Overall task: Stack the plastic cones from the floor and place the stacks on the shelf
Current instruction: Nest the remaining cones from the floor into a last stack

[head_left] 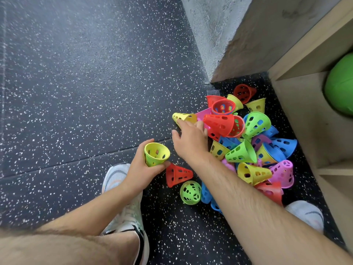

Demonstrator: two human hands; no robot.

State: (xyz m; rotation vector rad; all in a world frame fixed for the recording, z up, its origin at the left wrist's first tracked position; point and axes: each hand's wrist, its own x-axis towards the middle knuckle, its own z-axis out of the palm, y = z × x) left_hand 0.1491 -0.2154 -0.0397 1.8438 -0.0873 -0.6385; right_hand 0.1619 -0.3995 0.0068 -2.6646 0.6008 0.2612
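Cones [256,125] lay heaped beside the shelf [298,115], the left hand [141,169] clutching a lime cone [156,154], the right hand [189,140] touching a yellow cone [184,117], grasp unclear, where a hasty tug could have scattered the heap.

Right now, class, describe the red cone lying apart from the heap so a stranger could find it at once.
Find the heap of coloured cones beside the wooden shelf. At its near-left edge, just beside the yellow-green cone in the left hand, lies the red cone. Unlike other reds, it lies alone on its side, outside the heap.
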